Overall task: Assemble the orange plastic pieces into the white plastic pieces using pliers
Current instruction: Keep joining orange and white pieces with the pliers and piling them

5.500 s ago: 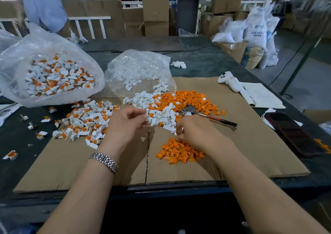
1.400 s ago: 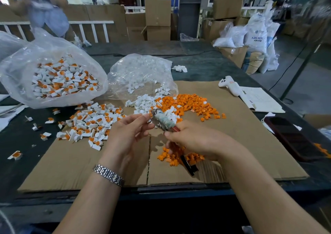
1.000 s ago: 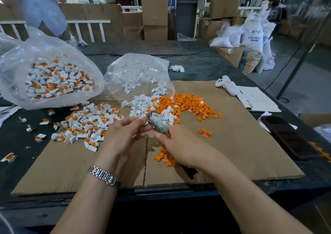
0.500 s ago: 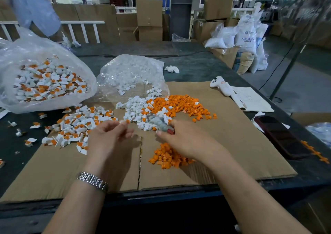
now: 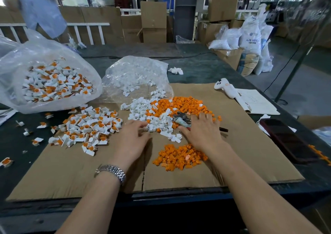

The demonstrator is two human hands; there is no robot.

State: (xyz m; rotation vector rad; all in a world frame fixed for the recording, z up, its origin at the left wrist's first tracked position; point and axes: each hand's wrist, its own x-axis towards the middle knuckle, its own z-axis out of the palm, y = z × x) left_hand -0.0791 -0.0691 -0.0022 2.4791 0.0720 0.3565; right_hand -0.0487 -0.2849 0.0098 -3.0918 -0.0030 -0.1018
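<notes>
The right hand [image 5: 202,133] lay flat, fingers spread, hiding most of the pliers [image 5: 180,120]; the left hand [image 5: 132,137] was relaxed and held nothing.

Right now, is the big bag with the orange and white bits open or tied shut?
Open. The big plastic bag lies on its side with its mouth gaping, and assembled pieces lie spread below it.
</notes>
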